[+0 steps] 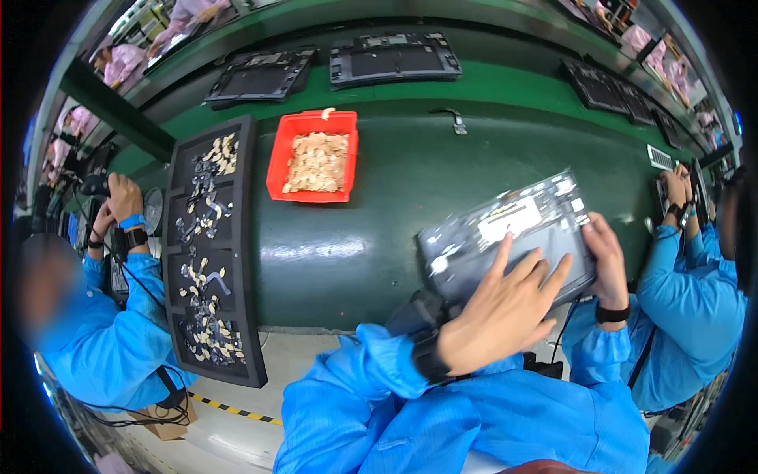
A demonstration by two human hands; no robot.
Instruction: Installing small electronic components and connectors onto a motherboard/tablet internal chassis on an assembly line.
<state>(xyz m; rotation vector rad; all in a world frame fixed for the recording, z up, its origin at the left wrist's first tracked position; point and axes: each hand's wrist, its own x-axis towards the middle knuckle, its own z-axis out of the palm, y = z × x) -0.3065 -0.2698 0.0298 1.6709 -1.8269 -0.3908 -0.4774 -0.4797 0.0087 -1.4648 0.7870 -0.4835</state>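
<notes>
A green conveyor belt carries a red bin, a black foam tray and 3 dark panels.

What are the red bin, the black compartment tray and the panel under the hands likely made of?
Red bin: likely moulded plastic, smooth uniform walls. Black compartment tray: probably foam, matte with thick cut edges. Panel: looks like dark glossy metal or plastic with a pale sticker; left hand flat on it, right hand gripping its edge.

On the tabletop, a bin is set between a tray, left, and a panel, right.
</notes>
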